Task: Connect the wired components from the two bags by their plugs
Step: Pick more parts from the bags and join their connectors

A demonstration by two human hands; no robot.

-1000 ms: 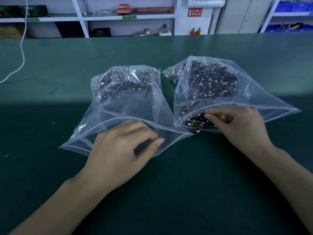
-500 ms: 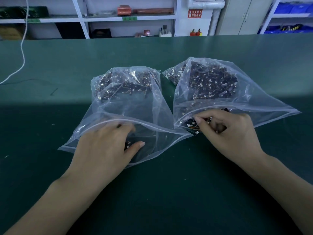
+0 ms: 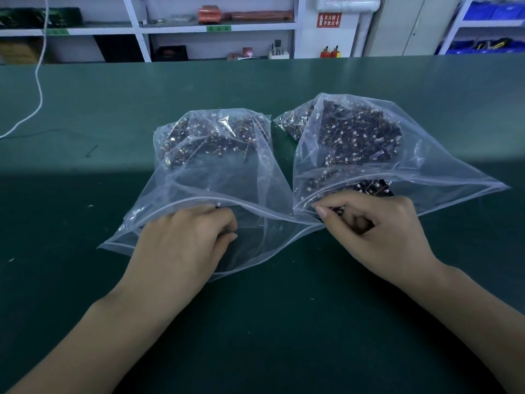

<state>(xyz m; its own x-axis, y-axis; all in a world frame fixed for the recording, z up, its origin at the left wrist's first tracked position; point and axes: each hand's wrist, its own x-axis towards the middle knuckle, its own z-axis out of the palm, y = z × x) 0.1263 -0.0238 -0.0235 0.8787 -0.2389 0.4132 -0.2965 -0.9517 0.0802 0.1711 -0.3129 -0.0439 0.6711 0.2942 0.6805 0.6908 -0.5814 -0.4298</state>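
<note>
both hands have drawn nearer since a second ago. left hand sits curled inside the left bag mouth, its grip on anything hidden (cannot tell); components lie far of it. right hand pinches a wired component at the right bag mouth.

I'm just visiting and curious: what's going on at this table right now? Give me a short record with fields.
Surface: green table
Left bag: clear, open, small dark wired parts heaped at its far end
Right bag: clear, open, fuller heap of similar parts
Left hand: fingers inside the left bag's mouth; what it holds is hidden
Right hand: at the right bag's mouth, pinching a small dark part
Connected pairs: none visible yet
</note>
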